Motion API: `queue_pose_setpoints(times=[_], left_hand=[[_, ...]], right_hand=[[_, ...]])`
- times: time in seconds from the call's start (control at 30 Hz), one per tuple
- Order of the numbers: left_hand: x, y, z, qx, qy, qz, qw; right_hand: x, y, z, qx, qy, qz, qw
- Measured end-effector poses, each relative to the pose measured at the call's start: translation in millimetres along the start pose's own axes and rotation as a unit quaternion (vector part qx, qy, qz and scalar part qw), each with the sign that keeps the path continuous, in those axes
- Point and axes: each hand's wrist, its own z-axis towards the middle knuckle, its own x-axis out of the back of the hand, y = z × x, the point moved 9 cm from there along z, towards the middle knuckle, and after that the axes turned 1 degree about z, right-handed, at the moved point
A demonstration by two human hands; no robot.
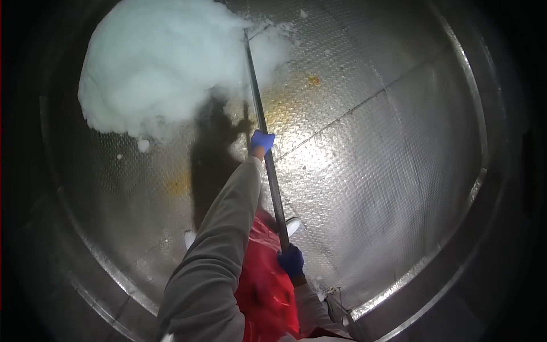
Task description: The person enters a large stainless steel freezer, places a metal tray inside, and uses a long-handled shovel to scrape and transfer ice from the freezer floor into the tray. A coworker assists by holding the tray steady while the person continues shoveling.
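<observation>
Both of my blue-gloved hands are wrapped round a long, dark metal pole point(273, 185) that slants away from me. My left hand point(262, 141) grips it around the middle, with the arm stretched forward. Close to my body, my right hand point(291, 261) is closed on the near end. The far end reaches the right side of a big, white, snow-like heap point(159, 62). What sits on that end cannot be made out clearly. A red apron point(265, 279) hangs between my sleeves.
Textured metal flooring point(364, 171) surrounds me, with seams and rusty-orange stains point(313, 80). Raised metal edging point(476, 188) runs along the right side. Small white lumps point(143, 145) lie near the heap. My white shoe point(293, 226) shows beside the pole. A metal bracket-like piece point(340, 308) stands at lower right.
</observation>
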Motion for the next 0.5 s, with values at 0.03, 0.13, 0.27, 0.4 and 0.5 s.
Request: queue_pose_setpoints(times=[0.03,0.13,0.27,0.4,0.5], left_hand=[[9.1,10.9,9.3,0.034,0.009,-0.053,0.998],[7.0,12.0,-1.4,0.057,-0.008,-0.184,0.981],[22.5,-10.1,-18.9,0.025,-0.080,-0.184,0.979],[-11.7,-43.7,-115.8,0.040,-0.078,-0.211,0.974],[-38.8,-77.9,-187.6,0.089,-0.065,-0.224,0.968]], right_hand=[[11.8,-3.7,-3.1,0.032,0.030,-0.042,0.998],[43.3,-11.7,-23.3,0.017,0.015,-0.020,1.000],[30.9,-7.0,-70.7,0.076,0.047,0.003,0.996],[26.2,51.4,-127.2,0.024,0.016,0.040,0.999],[34.6,109.5,-164.0,-0.016,-0.025,0.030,0.999]])
